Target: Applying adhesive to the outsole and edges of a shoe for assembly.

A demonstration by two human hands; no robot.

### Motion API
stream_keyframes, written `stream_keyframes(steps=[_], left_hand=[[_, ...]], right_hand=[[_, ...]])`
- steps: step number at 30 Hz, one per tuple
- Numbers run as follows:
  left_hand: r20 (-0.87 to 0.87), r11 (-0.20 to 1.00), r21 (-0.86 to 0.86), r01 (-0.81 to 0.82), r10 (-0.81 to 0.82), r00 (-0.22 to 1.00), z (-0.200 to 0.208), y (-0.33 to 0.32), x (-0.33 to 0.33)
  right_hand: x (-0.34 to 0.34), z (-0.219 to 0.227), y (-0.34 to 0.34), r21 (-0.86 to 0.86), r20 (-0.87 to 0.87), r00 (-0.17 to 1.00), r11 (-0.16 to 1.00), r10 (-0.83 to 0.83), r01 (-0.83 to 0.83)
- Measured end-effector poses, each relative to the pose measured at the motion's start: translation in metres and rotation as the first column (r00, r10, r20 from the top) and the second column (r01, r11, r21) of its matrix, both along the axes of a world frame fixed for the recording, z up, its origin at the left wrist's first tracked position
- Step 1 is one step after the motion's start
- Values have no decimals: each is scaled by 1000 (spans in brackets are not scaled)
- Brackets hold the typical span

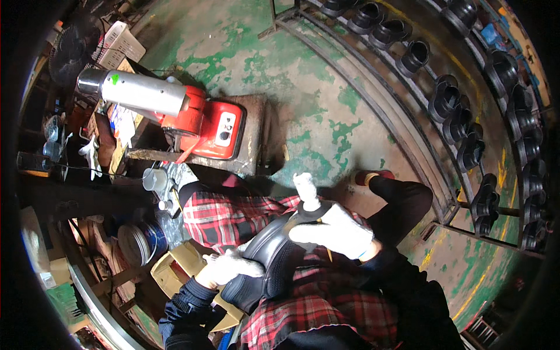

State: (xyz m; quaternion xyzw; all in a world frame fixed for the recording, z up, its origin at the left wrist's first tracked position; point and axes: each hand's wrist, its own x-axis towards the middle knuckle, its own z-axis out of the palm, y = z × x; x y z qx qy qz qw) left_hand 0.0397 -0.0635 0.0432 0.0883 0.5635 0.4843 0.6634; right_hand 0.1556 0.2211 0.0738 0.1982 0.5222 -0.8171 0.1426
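A black shoe (271,256) with a smooth upper and a textured sole edge lies tilted across my lap. My left hand (227,268), in a white glove, grips its near left side, the fingers laid along it. At the shoe's far end, my white-gloved right hand (338,230) is closed around a dark piece (311,213). From that piece a white, crumpled, cloth-like end (305,189) sticks up. Whether the dark piece belongs to the shoe is hidden by the glove. A red and black plaid apron (219,219) covers my legs beneath.
Ahead to the left, a red machine (224,131) with a silver cylinder (143,93) stands on a worn block. Metal racks (373,87) with several black shoes (446,99) curve along the right. An open cardboard box (169,271) and a bucket (140,242) are at my left.
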Motion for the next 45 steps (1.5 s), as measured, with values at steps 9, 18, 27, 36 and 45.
stream_keyframes(steps=[9,18,27,36,45], left_hand=[[-45,997,82,14,-10,999,-30,-26,18],[67,995,98,-27,20,998,-45,-38,23],[72,988,128,-88,79,994,-32,-31,25],[-591,985,-144,98,-165,790,-60,-63,44],[-442,816,-559,146,-442,781,-83,-86,56]], right_hand=[[11,-21,-12,-2,84,991,995,-100,101],[9,-22,-13,83,69,997,996,-39,33],[7,-17,-9,-329,205,978,938,-44,111],[-1,-14,-11,-296,292,953,941,-77,167],[-5,-8,-18,-93,208,978,996,5,14]])
